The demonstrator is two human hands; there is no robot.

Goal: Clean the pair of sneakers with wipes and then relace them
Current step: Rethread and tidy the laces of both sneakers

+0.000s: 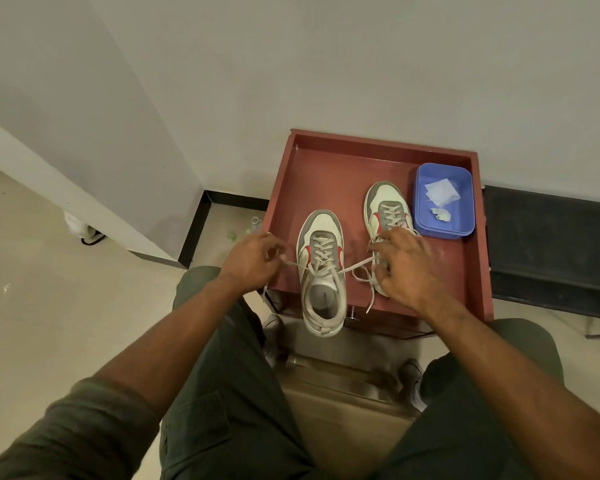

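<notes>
Your left hand [253,259] pinches one lace end [293,264], fingers curled round it; your right hand [404,268] grips the other lace end [355,265], fingers bent, both pulled out sideways from the near sneaker [321,271]. That shoe's heel hangs over the front edge of the red worktop [329,174], toe pointing away. Upper is white and grey with red trim, flat cloth laces crossed up the tongue. The far sneaker [387,206] sits just right, partly under your right hand, its lace loose. Beside it, a blue plastic tub [426,223] holds crumpled wipes [440,195]. Raised rim around the worktop; bare red surface behind the shoes.
</notes>
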